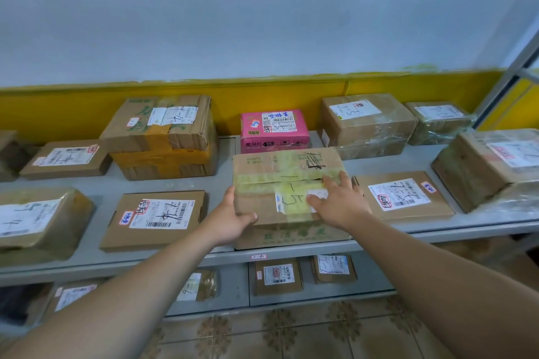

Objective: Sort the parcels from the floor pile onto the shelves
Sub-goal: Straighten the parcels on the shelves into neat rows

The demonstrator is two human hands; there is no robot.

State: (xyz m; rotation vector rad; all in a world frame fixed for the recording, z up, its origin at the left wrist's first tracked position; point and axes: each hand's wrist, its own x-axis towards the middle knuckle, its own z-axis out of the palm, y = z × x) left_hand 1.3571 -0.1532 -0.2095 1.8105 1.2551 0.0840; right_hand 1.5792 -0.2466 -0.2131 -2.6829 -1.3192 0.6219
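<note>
Box (280, 181) sits at frame centre on the upper shelf (108, 183), in front of a pink parcel (274, 130). Left hand (233, 214) grips its near-left corner. Right hand (338, 201) lies flat on top, fingers straight, gripping nothing.

Before you, the middle box (288, 183) sits at the near edge of the upper shelf (221, 182). Your left hand (233, 214) grips its left side and your right hand (339, 204) lies on top. A small parcel (274, 130) stands behind it, with the left parcel (154, 220) and the right parcel (404, 195) just beside it. The lower shelf (306, 294) beneath holds more.
</note>
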